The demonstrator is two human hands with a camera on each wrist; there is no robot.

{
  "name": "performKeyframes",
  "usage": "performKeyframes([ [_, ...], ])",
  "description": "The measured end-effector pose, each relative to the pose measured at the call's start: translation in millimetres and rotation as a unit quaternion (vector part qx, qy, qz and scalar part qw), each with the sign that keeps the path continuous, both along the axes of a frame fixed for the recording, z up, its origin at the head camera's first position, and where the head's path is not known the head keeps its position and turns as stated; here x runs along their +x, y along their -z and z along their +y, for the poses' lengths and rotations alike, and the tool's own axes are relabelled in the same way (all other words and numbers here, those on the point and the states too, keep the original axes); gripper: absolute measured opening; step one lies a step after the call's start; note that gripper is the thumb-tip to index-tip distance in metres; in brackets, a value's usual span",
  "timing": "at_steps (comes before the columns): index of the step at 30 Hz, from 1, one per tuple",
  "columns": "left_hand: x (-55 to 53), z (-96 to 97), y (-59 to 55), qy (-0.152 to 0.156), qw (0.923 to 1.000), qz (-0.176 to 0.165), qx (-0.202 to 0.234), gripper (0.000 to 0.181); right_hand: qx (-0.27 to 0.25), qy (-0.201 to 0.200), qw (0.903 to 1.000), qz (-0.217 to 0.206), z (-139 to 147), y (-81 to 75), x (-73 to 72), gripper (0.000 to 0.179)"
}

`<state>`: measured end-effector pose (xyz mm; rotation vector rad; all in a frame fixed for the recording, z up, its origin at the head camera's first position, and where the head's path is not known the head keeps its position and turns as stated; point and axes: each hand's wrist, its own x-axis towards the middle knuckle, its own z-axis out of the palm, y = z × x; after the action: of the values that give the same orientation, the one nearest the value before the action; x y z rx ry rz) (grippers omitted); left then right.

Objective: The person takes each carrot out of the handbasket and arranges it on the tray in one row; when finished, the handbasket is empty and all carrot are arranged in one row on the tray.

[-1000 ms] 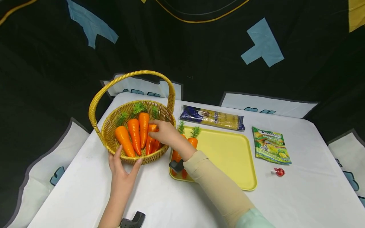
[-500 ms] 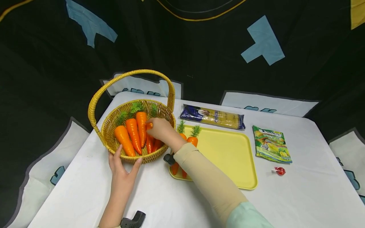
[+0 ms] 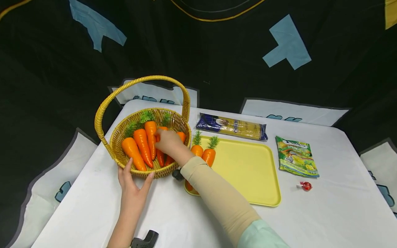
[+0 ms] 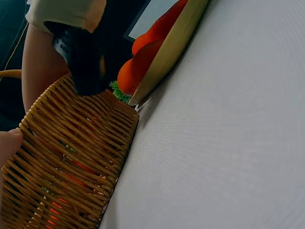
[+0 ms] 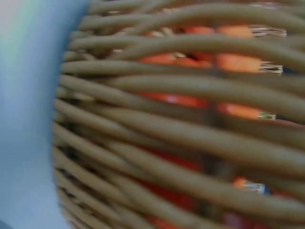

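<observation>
Carrots (image 3: 142, 144) lie in the wicker basket (image 3: 164, 173), leafy tops between ten and one o'clock and tips toward six, if the basket is read as a dial with twelve farthest from the person. Over its rim at four o'clock comes the right hand (image 3: 170, 141), whose fingers and thumb look clamped together on a carrot (image 3: 160, 157) right of the middle; part of it shows above the hand and its lower end below (how firm the hold is, I cannot tell, as the right wrist view gives mostly blurred wicker). Around six to seven o'clock the left hand (image 3: 134, 191) rests at the rim, thumb and fingers spread apart, apparently steadying the basket rather than clutching it. The step in hand reads as handling that carrot among its close neighbours; whether it is being set in or taken out, one moment cannot settle. Either way, the next move seems to call for a braced basket and a gentle motion that does not drag the carrots alongside. Outside the basket, toward half past three, sits the yellow tray (image 3: 245, 172), two more carrots (image 3: 208, 157) along its nine o'clock side, partly covered by the right sleeve (image 3: 223, 199).
</observation>
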<state>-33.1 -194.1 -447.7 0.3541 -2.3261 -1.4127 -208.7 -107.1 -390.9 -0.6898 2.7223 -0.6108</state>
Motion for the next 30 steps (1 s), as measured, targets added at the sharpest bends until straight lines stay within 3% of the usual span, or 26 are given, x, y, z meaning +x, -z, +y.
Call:
performKeyframes([
  [13,0.8,1.8,0.1,0.001,1.0,0.005,-0.001,0.085,0.007,0.012,0.9985,0.052,1.6,5.6,3.4,0.039],
  [22,0.5,2.0,-1.9,0.001,1.0,-0.005,-0.001,0.084,-0.105,0.02,0.9932,0.045,9.8,2.5,2.3,0.039],
  [30,-0.2,0.4,-0.3,0.0,0.9999,-0.009,-0.004,0.084,-0.166,0.024,0.9854,0.029,17.3,-5.0,4.7,0.04],
])
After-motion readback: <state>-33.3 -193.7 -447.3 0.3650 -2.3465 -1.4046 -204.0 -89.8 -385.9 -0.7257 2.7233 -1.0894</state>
